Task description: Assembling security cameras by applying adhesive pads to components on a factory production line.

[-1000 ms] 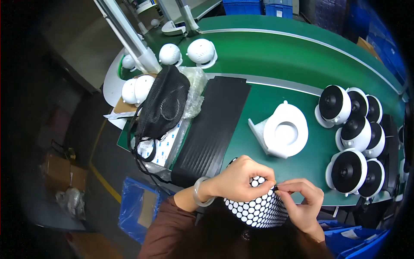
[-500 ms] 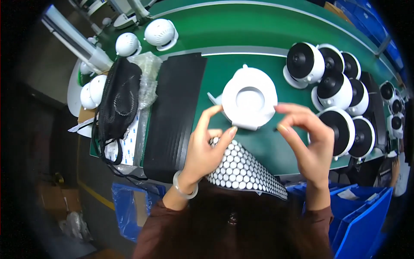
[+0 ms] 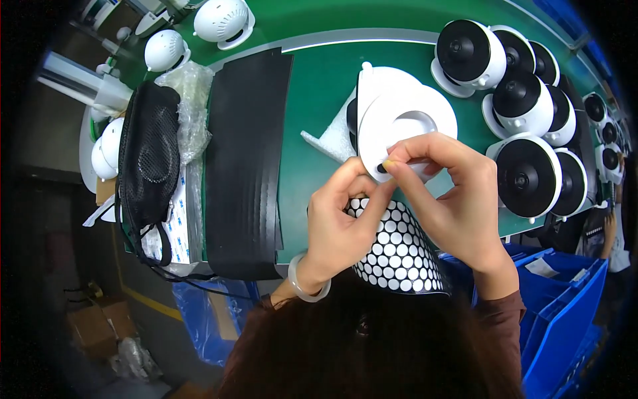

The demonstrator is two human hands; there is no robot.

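A white round-bodied camera [image 3: 389, 83] lies tilted on the green bench, its flat base with a round recess turned up toward me. My right hand [image 3: 458, 199] pinches a small black round pad [image 3: 381, 168] between thumb and index finger, at the near edge of that base. My left hand [image 3: 342, 223] is closed beside it, fingertips at the base's edge. Beneath the left hand's fingers hangs a curved black sheet covered in white round dots [image 3: 399, 256], seemingly gripped in that hand. A piece of white foam [image 3: 335, 139] sits under the camera's left side.
Several white cameras with black fronts [image 3: 525, 173] stand in a group at the right. Left of the work lie black flat sheets [image 3: 246, 166], a black mesh bag [image 3: 153, 146] and bubble wrap [image 3: 189, 110]. More white cameras [image 3: 222, 23] stand far left. Blue bins [image 3: 558, 319] are below the bench.
My right hand has come left to the camera's base with the black pad. The camera has tilted and shows its side, and my left hand has shifted slightly right.
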